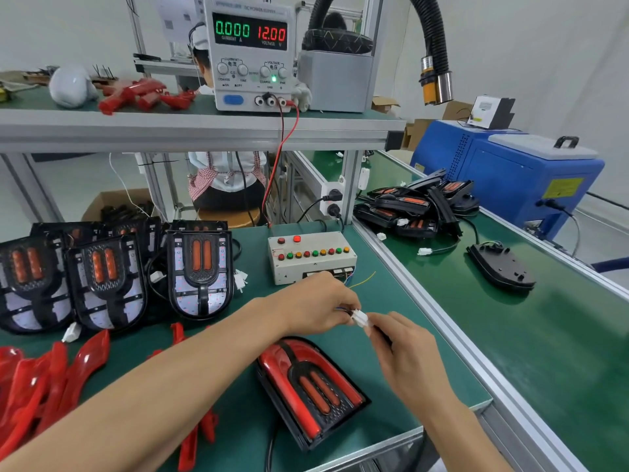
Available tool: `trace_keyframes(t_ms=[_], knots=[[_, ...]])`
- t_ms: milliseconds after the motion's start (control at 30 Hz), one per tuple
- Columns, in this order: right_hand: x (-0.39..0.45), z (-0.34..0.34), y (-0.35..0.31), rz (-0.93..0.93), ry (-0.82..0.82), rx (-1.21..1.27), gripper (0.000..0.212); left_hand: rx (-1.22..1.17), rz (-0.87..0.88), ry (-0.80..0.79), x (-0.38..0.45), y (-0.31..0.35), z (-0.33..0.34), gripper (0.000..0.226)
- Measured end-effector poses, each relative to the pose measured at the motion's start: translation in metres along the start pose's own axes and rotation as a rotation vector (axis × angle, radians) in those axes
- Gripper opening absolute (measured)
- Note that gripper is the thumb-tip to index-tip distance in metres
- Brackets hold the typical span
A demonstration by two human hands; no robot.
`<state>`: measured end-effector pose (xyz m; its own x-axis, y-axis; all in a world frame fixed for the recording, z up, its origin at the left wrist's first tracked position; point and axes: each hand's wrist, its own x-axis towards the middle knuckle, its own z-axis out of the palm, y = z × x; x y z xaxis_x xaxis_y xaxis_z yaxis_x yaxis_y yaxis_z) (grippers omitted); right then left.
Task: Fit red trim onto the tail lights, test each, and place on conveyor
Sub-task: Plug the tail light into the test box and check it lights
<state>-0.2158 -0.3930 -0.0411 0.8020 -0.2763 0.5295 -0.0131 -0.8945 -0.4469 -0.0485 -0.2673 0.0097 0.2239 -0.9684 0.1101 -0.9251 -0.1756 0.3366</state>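
A tail light with red trim fitted [311,386] lies on the green bench near its front edge, unlit. Above it, my left hand [316,303] pinches the white connector [359,316] of the test box's wires. My right hand [405,352] pinches the tail light's own white plug and black lead, meeting the connector end to end. The white test box [311,257] with coloured buttons sits just behind my hands. Untrimmed tail lights [200,270] stand in a row at the left. Loose red trim pieces [41,379] lie in front of them.
The green conveyor [510,335] runs along the right, carrying a face-down tail light [500,267] and a pile of several more [418,206]. A power supply [252,52] reading 0.000 A and 12.00 V stands on the shelf above. A blue machine [510,178] sits beyond the conveyor.
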Motion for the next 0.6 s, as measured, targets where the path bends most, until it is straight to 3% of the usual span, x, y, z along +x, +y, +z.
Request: trace_keyframes(t_ms=[433,600], knots=[[-0.008,0.009,0.004,0.02,-0.006,-0.057,0.009,-0.057,0.018,-0.027,-0.007,0.001,0.014,0.013],[-0.012,0.011,0.007,0.112,-0.085,-0.015,0.01,-0.023,-0.037,-0.062,-0.003,-0.001,0.016,0.022]])
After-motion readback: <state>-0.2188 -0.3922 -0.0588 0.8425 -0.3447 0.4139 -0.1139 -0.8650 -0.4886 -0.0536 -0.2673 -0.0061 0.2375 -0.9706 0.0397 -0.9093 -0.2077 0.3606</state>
